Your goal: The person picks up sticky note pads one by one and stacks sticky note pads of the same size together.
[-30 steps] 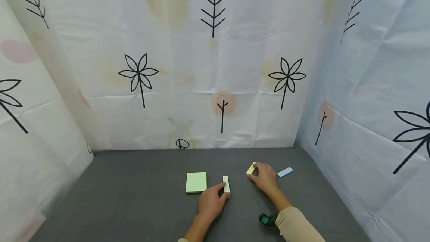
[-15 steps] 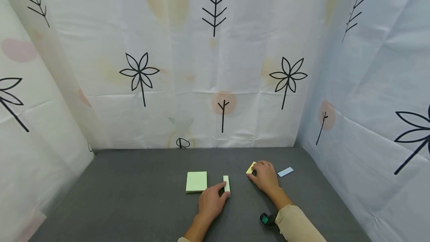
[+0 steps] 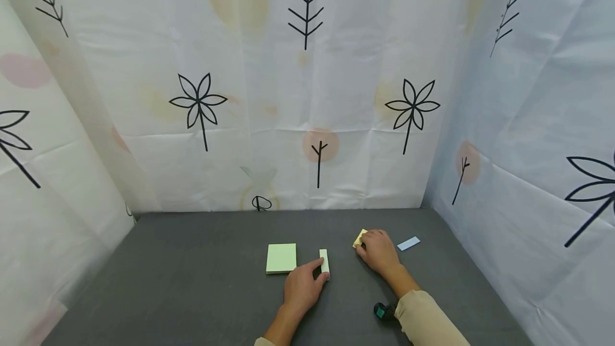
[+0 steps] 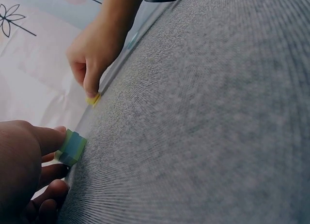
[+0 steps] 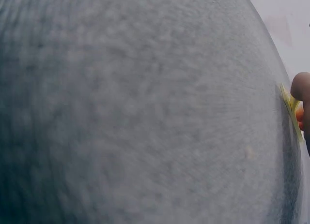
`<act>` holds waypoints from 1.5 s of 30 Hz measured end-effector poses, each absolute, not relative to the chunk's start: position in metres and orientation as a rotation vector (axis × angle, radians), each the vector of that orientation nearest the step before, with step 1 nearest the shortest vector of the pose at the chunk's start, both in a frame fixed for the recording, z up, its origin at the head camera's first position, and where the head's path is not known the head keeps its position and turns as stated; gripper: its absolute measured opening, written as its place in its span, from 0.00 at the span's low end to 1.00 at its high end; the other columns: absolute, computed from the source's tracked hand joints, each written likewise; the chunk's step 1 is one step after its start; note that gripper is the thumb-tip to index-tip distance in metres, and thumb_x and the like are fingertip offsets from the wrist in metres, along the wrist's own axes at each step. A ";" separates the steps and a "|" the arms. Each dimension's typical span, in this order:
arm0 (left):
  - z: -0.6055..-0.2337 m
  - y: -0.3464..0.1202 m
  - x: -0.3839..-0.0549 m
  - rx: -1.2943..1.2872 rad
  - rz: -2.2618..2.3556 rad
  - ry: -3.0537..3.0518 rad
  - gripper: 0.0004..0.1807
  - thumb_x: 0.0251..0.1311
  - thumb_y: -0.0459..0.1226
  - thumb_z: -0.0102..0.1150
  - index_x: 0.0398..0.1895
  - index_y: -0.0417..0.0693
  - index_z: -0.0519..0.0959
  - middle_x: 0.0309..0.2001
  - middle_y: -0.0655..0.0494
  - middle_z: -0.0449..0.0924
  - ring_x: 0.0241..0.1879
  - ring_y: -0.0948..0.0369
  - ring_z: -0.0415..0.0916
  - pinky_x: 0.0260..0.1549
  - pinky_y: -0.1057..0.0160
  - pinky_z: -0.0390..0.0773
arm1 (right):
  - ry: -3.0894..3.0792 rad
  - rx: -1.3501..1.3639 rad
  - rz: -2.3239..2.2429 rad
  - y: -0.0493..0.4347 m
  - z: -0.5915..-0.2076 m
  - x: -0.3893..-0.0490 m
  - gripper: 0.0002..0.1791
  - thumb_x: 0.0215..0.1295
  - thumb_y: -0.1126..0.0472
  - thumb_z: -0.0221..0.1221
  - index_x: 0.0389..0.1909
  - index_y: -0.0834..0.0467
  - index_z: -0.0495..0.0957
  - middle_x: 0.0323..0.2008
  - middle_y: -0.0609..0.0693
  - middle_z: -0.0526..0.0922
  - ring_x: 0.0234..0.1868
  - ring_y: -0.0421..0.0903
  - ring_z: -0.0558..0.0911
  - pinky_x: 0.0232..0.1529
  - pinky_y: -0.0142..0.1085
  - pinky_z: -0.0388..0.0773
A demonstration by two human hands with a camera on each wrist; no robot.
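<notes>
My left hand [image 3: 301,288] holds a narrow pale green sticky-note pad [image 3: 324,261] on the grey table, with thumb and index finger at it. In the left wrist view that pad [image 4: 72,147] shows a blue band across its green side. Farther right, my right hand [image 3: 379,252] pinches a small yellow sticky-note pad [image 3: 358,239]. The right wrist view catches this yellow pad [image 5: 291,110] at its edge, with a yellow piece standing up at an angle by the fingertips. Much of the yellow pad is hidden by the right hand.
A square light green sticky-note pad [image 3: 281,258] lies left of the left hand. A pale blue strip [image 3: 408,244] lies just right of the right hand. A dark device with a green patch [image 3: 383,311] sits by the right sleeve. Patterned fabric [image 3: 269,68] walls the table's back and sides.
My right thumb has shifted slightly in toward the fingers, and the visible part of the yellow pad has changed shape. The left hand and its green pad stay in place.
</notes>
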State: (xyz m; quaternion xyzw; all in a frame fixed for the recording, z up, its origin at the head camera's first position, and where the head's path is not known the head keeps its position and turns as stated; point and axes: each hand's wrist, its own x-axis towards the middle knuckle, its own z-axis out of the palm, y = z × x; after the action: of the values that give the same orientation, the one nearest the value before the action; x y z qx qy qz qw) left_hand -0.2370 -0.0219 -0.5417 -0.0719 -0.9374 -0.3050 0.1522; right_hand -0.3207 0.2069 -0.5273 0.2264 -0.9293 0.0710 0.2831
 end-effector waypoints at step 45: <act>-0.541 -0.022 -0.236 -0.193 -0.886 -2.691 0.20 0.54 0.48 0.69 0.51 0.57 0.84 0.45 0.55 0.85 0.43 0.52 0.82 0.40 0.49 0.77 | -2.782 0.054 0.684 0.203 -0.527 -0.328 0.27 0.63 0.54 0.63 0.56 0.70 0.75 0.59 0.68 0.73 0.62 0.67 0.66 0.56 0.64 0.63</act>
State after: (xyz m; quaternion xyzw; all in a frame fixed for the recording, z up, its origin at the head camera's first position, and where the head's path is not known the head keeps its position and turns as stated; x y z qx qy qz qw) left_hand -0.2361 -0.0217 -0.5405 -0.0674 -0.9369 -0.3084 0.1505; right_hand -0.3281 0.2026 -0.5275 0.0187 -0.9617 0.2363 0.1379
